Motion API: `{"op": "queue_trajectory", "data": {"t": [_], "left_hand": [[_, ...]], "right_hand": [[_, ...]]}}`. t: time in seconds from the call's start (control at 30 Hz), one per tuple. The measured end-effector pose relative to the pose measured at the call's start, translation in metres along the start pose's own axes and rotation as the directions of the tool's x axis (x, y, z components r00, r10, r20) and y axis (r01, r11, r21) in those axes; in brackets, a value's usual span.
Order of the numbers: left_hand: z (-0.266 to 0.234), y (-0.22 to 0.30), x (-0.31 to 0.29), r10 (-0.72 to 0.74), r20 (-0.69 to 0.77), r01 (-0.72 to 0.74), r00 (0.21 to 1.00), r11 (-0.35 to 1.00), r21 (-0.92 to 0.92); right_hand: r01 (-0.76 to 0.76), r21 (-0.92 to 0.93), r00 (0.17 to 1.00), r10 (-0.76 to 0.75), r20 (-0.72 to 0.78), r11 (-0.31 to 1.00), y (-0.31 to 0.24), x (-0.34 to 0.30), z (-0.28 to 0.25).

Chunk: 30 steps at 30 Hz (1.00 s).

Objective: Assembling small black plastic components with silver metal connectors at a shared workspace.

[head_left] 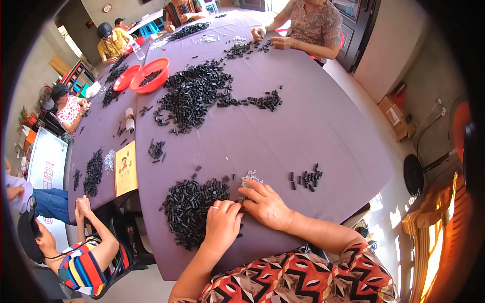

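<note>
My left hand [222,225], with a ring on one finger, is closed at the right edge of a heap of small black cylindrical pieces [189,209]. What its bent fingers hold is hidden. Close against it, my right hand [267,206] lies palm down, its fingers bent together beside a little pile of small silvery metal pieces [251,177]. Its thumb side faces the left hand, and anything pinched there is too small to make out. To the right of both hands, a loose group of black pieces [306,178] rests on the purple tablecloth [333,131].
A large black heap [194,93] lies farther up the table, near two red bowls [151,83]. At the left are a yellow booklet [126,169] and a clear bottle [138,52]. Several people sit around the table, one in a striped top [91,262]. A fan [414,174] stands right.
</note>
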<state>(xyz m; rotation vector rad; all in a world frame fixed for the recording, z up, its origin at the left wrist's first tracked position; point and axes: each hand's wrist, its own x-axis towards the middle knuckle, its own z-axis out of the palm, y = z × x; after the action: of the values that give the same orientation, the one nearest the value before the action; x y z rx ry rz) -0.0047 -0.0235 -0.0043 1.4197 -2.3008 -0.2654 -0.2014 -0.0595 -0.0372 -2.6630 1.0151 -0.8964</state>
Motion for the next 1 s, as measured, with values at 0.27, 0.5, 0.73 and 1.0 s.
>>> {"op": "queue_trajectory", "data": {"t": [0.27, 0.5, 0.73, 1.0], "left_hand": [[-0.005, -0.002, -0.002, -0.017, -0.021, 0.017, 1.0, 0.999, -0.034], [0.002, 0.0, 0.001, -0.012, -0.068, -0.002, 0.998, 0.98, -0.199], [-0.023, -0.013, 0.022, 0.002, -0.082, -0.014, 0.997, 0.989, -0.146], [-0.004, -0.003, 0.008, -0.057, 0.012, 0.057, 0.998, 0.936, -0.347]], "right_hand": [[-0.002, 0.026, 1.0, 0.001, 0.026, 1.0, 0.002, 0.001, -0.012], [-0.29, 0.572, 0.948, 0.312, 0.063, 0.767, -0.004, 0.004, -0.009], [-0.318, 0.612, 0.946, 0.284, 0.155, 0.724, -0.004, 0.001, -0.01], [-0.575, 0.765, 0.782, 0.469, 0.41, 0.29, -0.002, -0.008, 0.002]]}}
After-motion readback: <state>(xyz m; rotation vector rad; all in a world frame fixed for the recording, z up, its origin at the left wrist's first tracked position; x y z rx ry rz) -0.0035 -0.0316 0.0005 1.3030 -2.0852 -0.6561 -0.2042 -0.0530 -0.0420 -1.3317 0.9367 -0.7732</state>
